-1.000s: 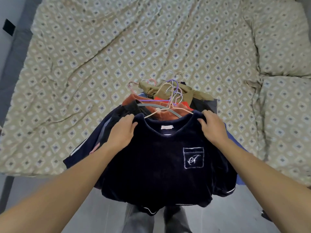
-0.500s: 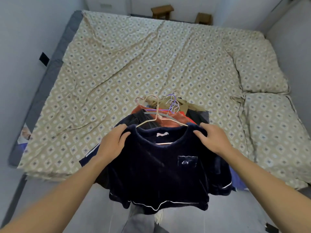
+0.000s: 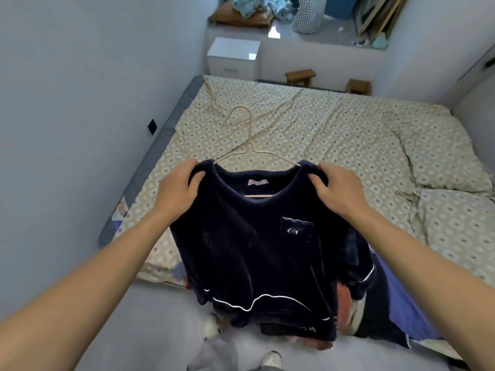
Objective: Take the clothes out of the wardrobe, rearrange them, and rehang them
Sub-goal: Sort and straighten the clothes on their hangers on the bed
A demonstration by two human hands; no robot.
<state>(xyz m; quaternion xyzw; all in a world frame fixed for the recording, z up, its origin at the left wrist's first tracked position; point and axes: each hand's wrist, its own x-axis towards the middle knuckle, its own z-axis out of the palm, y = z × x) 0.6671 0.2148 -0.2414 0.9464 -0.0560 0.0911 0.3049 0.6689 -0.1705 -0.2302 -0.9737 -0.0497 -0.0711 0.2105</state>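
A dark navy velvet top [image 3: 257,245] with white piping and a chest pocket hangs on a thin beige hanger [image 3: 247,135], held up in the air over the foot of the bed. My left hand [image 3: 178,191] grips its left shoulder and my right hand [image 3: 337,191] grips its right shoulder. Behind and below the top, a pile of other clothes [image 3: 375,298] in blue, red and dark colours lies at the bed's near edge, mostly hidden by the top.
The bed [image 3: 321,135] with a patterned beige sheet fills the middle; two pillows [image 3: 439,156] lie at its right. A white nightstand [image 3: 233,58] and two small wooden stools [image 3: 300,76] stand beyond it. A grey wall runs along the left. My feet show on the grey floor below.
Both hands have lifted the navy top and its hanger up off the clothes pile. My head has tilted up, bringing the far end of the room into view.
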